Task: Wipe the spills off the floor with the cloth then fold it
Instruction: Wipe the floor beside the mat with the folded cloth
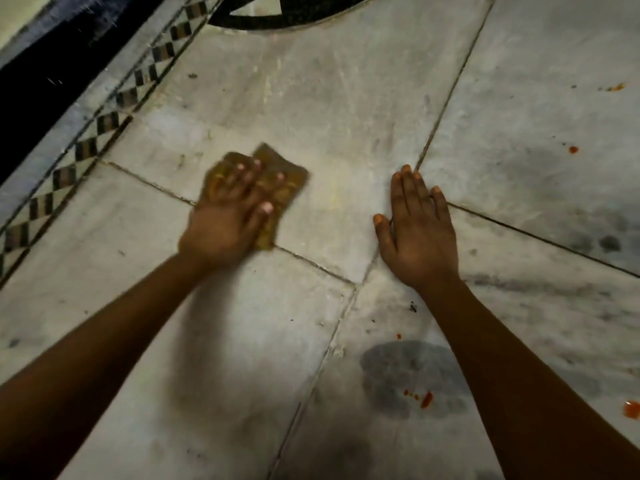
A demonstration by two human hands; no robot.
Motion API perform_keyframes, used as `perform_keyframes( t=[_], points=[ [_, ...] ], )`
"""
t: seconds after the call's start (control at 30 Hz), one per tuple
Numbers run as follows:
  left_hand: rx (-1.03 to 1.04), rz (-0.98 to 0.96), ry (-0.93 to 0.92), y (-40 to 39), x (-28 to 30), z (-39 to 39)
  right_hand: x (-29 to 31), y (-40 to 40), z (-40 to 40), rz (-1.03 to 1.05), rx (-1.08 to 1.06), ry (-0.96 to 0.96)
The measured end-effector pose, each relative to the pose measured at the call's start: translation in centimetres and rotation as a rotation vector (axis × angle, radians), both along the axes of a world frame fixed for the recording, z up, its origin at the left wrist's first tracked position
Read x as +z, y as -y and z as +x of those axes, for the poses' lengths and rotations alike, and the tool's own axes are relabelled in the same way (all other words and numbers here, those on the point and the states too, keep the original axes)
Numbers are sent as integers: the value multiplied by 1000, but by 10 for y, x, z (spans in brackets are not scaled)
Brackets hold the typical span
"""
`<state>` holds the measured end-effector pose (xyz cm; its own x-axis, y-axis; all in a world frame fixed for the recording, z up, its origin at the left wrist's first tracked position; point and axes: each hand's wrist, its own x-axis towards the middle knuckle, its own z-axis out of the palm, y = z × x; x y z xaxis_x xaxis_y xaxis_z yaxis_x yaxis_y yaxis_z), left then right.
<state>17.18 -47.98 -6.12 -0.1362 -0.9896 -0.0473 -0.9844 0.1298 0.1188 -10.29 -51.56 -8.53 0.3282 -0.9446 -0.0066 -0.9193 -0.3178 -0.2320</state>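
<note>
A small yellow-brown cloth [285, 174] lies bunched on the pale marble floor [329, 98], left of centre. My left hand [228, 213] presses flat on top of it, fingers spread over the fabric, and looks motion-blurred. My right hand [415, 230] rests palm down on the bare floor to the right of the cloth, fingers together, holding nothing. Red-orange spill spots show near my right forearm [426, 399], at the right edge [631, 408], further out on the right [573, 149] and at the far right [616, 87].
A checkered tile border [104, 123] runs diagonally along the left, with a dark step or wall base [41, 74] beyond it. A black inlay pattern [277, 15] sits at the top. Dark grey smudges [408, 372] mark the floor tiles at lower right.
</note>
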Motion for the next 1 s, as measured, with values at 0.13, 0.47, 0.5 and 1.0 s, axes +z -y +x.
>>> perform_keyframes(
  t=[0.13, 0.47, 0.5, 1.0],
  points=[
    [332, 22, -46, 83, 3, 27, 0, 0, 0, -4, -4, 0],
    [76, 26, 37, 77, -4, -104, 4, 0, 1, -3, -22, 68],
    [23, 30, 33, 58, -4, -96, 5, 0, 1, 3, -20, 59],
    [364, -6, -23, 147, 8, -43, -3, 1, -1, -27, -12, 82]
  ],
)
